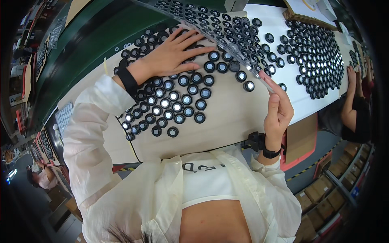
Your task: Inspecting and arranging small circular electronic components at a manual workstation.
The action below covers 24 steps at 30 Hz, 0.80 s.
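Note:
My left hand (168,57) lies palm down with fingers spread over a crowd of small round black caps (165,103) with pale, shiny centres. It touches some caps at the far side of the group, and several sit under its fingers. At the right, my right hand (278,111) grips the near corner of a clear plastic sheet (227,45) between its fingers. The sheet slants away to the upper left, and rows of black discs with light printing show on or through it; I cannot tell which. A few loose caps stand just below its edge.
Brown paper covers the near part of the worktable (231,117); a white sheet (302,107) lies to the right, bearing another large cluster of caps (320,60). Behind runs a green surface (97,38). A cardboard box (310,16) stands far right. Other people (351,101) work at both sides.

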Motion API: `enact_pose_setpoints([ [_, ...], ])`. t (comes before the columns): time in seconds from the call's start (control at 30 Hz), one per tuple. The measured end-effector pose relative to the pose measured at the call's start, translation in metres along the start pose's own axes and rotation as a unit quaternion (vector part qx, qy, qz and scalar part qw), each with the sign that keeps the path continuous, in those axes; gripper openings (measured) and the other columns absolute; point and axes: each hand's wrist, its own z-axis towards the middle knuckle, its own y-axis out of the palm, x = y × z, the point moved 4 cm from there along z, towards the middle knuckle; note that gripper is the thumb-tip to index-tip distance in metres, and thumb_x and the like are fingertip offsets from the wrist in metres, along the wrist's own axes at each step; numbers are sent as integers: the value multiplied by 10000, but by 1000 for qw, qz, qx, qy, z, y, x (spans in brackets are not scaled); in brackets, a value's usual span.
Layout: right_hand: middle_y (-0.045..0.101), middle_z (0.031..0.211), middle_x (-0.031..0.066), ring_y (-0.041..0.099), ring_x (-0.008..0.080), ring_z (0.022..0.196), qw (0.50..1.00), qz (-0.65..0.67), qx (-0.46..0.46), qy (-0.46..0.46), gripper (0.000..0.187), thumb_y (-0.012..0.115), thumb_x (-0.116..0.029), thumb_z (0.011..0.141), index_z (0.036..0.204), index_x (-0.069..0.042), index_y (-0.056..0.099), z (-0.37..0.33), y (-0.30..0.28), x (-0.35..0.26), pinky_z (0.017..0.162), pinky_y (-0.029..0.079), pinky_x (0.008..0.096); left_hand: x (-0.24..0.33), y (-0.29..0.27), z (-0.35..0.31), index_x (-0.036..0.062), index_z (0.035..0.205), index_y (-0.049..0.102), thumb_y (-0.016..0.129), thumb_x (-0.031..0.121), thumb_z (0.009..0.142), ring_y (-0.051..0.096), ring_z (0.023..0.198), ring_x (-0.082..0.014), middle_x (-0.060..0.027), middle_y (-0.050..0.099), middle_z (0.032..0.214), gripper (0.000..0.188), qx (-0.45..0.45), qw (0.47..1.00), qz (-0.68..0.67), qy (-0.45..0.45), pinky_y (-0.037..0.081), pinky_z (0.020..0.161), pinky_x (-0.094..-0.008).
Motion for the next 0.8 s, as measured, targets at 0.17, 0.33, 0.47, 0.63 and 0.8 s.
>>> enact_pose_setpoints([
  [0.17, 663, 1195, 185, 573, 361, 1215, 991, -67, -92, -67, 272, 489, -52, 967, 1163, 32, 659, 13, 14, -19, 1062, 400, 430, 30, -9, -40, 171, 1441, 420, 540, 327, 955, 540, 1140, -314, -149, 516, 1332, 524, 90, 994, 39, 45, 337, 1063, -512],
  [0.33, 611, 1274, 179, 535, 377, 1252, 957, -109, -229, -142, 311, 612, -95, 896, 1193, -19, 661, 5, 34, -20, 1068, 397, 440, 81, -31, -99, 18, 1427, 365, 599, 231, 912, 619, 1052, -329, -171, 543, 1300, 605, 51, 732, -657, -175, 471, 940, -433],
  [0.47, 442, 1454, 175, 386, 372, 1374, 905, -124, -393, -104, 538, 712, -183, 835, 1333, -57, 552, 14, 14, -23, 1113, 332, 446, 94, -12, -119, 14, 1461, 306, 461, 138, 967, 586, 1164, -343, -157, 508, 1374, 533, 168, 435, -863, -195, 446, 1036, -514],
  [0.63, 225, 1567, 214, 187, 495, 1420, 829, -546, -116, -26, 732, 624, -478, 885, 1518, -316, 294, 83, -149, 105, 1091, 145, 682, 103, -14, -132, 29, 1454, 316, 391, -3, 936, 578, 1182, -357, -133, 545, 1319, 525, 173, 456, -844, -224, 445, 1042, -550],
  [0.8, 114, 1603, 212, 73, 504, 1449, 791, -573, -201, 77, 737, 511, -630, 897, 1532, -367, 246, 70, -161, 124, 1089, 62, 713, 103, -12, -143, 120, 1542, 158, 445, 24, 941, 609, 1151, -276, -165, 451, 1438, 673, 227, 446, -840, -209, 502, 1009, -459],
])
